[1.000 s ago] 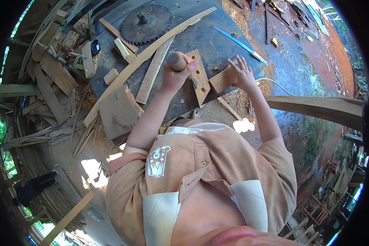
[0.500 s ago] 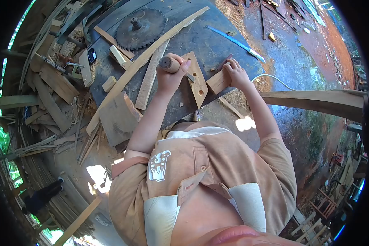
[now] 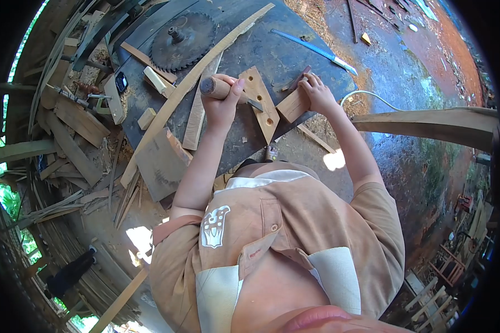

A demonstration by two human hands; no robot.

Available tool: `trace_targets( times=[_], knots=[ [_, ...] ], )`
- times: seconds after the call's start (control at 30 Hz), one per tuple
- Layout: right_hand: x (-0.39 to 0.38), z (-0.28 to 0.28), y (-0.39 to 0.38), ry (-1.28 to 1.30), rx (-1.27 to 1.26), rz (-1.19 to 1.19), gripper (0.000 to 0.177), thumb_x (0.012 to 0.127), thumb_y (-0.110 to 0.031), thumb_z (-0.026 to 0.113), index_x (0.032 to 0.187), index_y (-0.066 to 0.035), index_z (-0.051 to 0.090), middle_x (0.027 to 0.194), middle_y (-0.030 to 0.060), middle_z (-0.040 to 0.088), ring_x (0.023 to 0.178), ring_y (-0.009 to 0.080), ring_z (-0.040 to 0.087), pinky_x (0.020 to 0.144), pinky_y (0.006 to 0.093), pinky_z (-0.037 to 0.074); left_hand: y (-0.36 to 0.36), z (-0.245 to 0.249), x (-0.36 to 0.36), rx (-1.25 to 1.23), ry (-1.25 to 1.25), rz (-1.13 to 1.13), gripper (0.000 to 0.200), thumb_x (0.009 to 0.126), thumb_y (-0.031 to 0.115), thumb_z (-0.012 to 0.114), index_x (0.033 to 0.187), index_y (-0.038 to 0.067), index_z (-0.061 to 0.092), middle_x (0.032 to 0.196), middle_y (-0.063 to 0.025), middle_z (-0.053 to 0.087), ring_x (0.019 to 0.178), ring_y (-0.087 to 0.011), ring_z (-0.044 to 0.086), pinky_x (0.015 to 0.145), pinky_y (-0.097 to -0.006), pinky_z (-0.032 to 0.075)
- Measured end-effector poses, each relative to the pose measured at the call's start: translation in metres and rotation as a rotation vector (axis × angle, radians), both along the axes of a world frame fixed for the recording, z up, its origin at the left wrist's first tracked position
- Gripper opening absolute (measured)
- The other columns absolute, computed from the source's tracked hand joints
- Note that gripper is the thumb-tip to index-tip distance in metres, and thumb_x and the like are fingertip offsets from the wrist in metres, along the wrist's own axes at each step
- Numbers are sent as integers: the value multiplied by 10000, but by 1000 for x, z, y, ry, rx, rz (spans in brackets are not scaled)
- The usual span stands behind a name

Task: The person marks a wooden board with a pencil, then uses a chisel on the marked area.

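Note:
My left hand (image 3: 222, 102) is wrapped round the wooden handle of a chisel (image 3: 208, 85), thumb lying along it. The chisel's metal blade slants down to the right over a slant-ended wooden board (image 3: 265, 111), overlapping it beside the middle one of its three round holes. At the table's front edge, my right hand (image 3: 316, 93) grips a thick wooden block (image 3: 293, 106), fingers curled over its far end. Next to those fingers lies a narrow dark reddish-brown piece (image 3: 301, 77). The block's near corner comes close to the board's right edge.
A toothed circular saw blade (image 3: 183, 53) sits at the back left of the dark table (image 3: 244, 53). A long curved plank (image 3: 205, 58) crosses the tabletop. A blue handsaw (image 3: 316, 53) lies back right. Scrap wood (image 3: 75, 144) is piled left; a wooden beam (image 3: 428, 121) stands right.
The chisel's handle has moved left with my left hand, and more of its blade shows. The whole view has shifted slightly. My right hand stays on the block.

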State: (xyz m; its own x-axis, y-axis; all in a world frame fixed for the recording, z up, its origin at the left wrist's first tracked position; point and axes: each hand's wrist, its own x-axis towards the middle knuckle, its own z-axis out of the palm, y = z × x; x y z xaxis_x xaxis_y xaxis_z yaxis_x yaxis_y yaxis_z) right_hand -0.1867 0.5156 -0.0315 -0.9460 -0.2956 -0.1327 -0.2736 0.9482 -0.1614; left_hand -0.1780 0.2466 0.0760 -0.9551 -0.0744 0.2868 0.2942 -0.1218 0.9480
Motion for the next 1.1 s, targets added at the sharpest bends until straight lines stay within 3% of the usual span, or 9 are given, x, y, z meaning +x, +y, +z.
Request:
trace_targets(
  times=[1.1],
  knots=[
    [2, 2, -2, -6, -19, -24, 787, 490, -86, 780, 1175, -198, 407, 1338, 76, 300, 1227, 301, 322, 899, 417, 419, -11, -9, -1, 124, -17, 53, 182, 725, 60, 686, 735, 71, 505, 736, -31, 559, 675, -95, 524, 653, -246, 440]
  ],
)
